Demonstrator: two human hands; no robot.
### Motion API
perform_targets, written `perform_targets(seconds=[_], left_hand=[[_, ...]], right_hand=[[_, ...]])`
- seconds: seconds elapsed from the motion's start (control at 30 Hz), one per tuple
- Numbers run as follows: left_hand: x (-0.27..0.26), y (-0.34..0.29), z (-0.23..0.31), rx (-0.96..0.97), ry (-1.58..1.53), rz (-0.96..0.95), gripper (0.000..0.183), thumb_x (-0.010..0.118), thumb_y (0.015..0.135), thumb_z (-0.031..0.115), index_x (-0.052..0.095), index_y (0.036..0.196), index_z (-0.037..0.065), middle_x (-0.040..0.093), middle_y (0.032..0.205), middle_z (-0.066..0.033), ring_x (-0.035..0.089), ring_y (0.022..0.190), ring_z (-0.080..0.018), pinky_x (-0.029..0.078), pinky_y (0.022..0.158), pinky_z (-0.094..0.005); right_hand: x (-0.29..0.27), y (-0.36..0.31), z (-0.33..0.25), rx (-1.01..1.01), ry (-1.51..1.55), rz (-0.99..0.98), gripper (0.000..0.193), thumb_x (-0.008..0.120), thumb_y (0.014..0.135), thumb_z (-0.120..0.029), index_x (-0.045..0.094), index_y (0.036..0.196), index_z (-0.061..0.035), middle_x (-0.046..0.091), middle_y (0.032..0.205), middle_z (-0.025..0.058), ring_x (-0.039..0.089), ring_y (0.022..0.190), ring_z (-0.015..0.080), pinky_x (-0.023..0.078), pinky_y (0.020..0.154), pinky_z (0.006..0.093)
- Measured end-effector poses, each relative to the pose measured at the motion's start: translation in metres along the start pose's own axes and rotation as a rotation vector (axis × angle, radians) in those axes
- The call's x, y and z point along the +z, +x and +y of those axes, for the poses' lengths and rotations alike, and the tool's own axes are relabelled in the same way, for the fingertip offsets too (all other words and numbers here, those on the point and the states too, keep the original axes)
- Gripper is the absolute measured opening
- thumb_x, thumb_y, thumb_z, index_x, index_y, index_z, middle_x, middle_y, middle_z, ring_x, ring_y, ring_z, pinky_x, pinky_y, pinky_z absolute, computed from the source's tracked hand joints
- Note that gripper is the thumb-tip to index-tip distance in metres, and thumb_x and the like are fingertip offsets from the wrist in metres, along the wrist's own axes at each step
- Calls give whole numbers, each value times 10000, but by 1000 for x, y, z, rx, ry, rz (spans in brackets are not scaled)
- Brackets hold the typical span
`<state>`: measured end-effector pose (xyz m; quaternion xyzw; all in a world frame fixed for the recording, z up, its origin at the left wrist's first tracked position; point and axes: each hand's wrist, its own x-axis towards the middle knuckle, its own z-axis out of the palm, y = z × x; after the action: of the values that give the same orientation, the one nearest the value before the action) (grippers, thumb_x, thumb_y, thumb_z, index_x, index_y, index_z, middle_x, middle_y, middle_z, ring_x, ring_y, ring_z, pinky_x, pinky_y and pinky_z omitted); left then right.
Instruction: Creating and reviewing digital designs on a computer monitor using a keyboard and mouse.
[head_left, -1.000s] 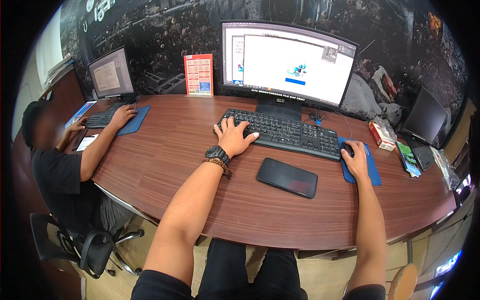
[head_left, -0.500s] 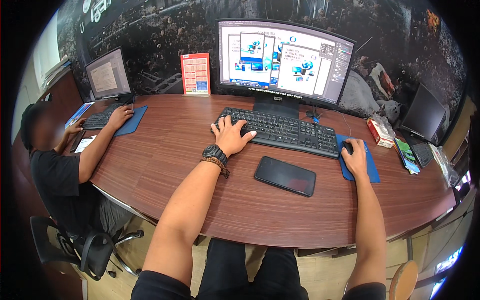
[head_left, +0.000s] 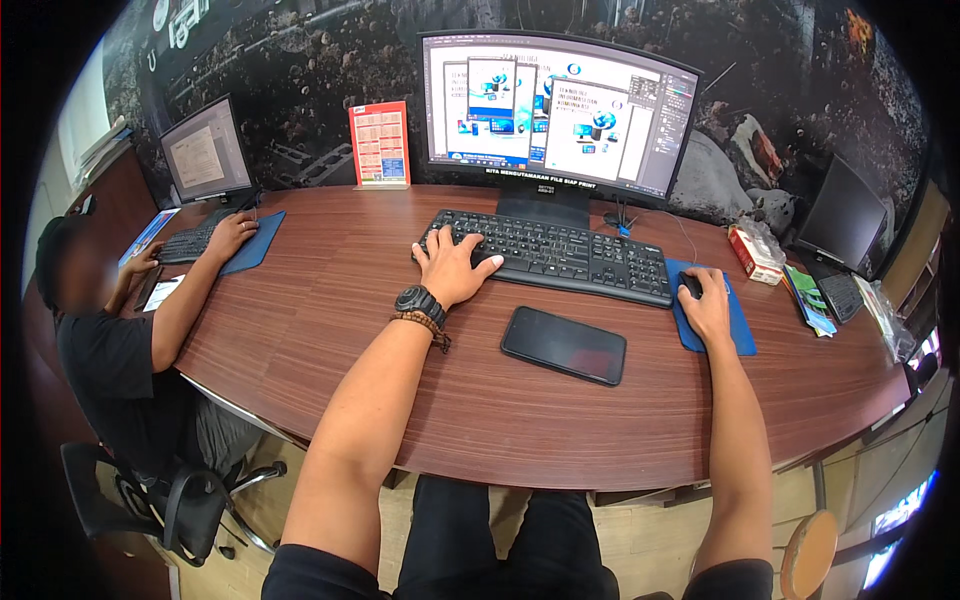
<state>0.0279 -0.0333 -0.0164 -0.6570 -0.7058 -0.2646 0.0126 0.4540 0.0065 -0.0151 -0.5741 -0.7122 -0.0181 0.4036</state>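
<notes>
Your left hand (head_left: 453, 268) lies open, fingers spread over the left end of the long black plastic keyboard (head_left: 575, 258) — whether a key is pressed, you cannot tell from here. Taking the flat black rectangular phone (head_left: 563, 345) as the clock's centre, that keyboard sits at 12 o'clock, below the wide curved black-framed monitor (head_left: 590, 105). At 2 o'clock your right hand (head_left: 710, 305) is curled over the small black mouse (head_left: 690, 285) — which rests on the blue rectangular mouse pad (head_left: 738, 330). At 9 o'clock, a person in a black shirt (head_left: 112, 355) sits at the brown wood-grain desk (head_left: 520, 430).
</notes>
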Motion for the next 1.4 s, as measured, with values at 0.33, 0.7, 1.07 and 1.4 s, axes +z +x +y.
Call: perform_targets(seconds=[0.33,0.7,1.07,1.4], left_hand=[[-1,-1,0,1,2,-2,630,613,888,598,601,1350,169,320,1513,-308,198,1445,-473,44,1134,-698],[1,0,-3,21,0,16,613,613,896,591,597,1347,176,338,1489,-317,200,1433,-471,40,1114,-710],[2,0,-3,18,2,21,603,616,896,589,601,1339,180,343,1487,-315,209,1431,-467,48,1114,-706],[2,0,-3,14,2,16,615,615,895,594,595,1349,180,332,1497,-315,201,1436,-474,47,1116,-710]], right_hand=[[0,0,0,-8,-6,-3,365,662,798,-180,664,1140,-49,588,1184,184,581,1128,380,467,975,445],[0,0,0,0,-28,-5,346,657,797,-185,681,1119,-61,588,1184,190,589,1109,389,483,957,447],[-1,0,-2,1,-26,0,330,658,794,-178,689,1100,-60,591,1168,189,597,1095,384,490,949,441],[-1,-1,-2,11,-27,-3,330,656,799,-186,691,1103,-61,587,1166,186,591,1101,377,483,958,438]])
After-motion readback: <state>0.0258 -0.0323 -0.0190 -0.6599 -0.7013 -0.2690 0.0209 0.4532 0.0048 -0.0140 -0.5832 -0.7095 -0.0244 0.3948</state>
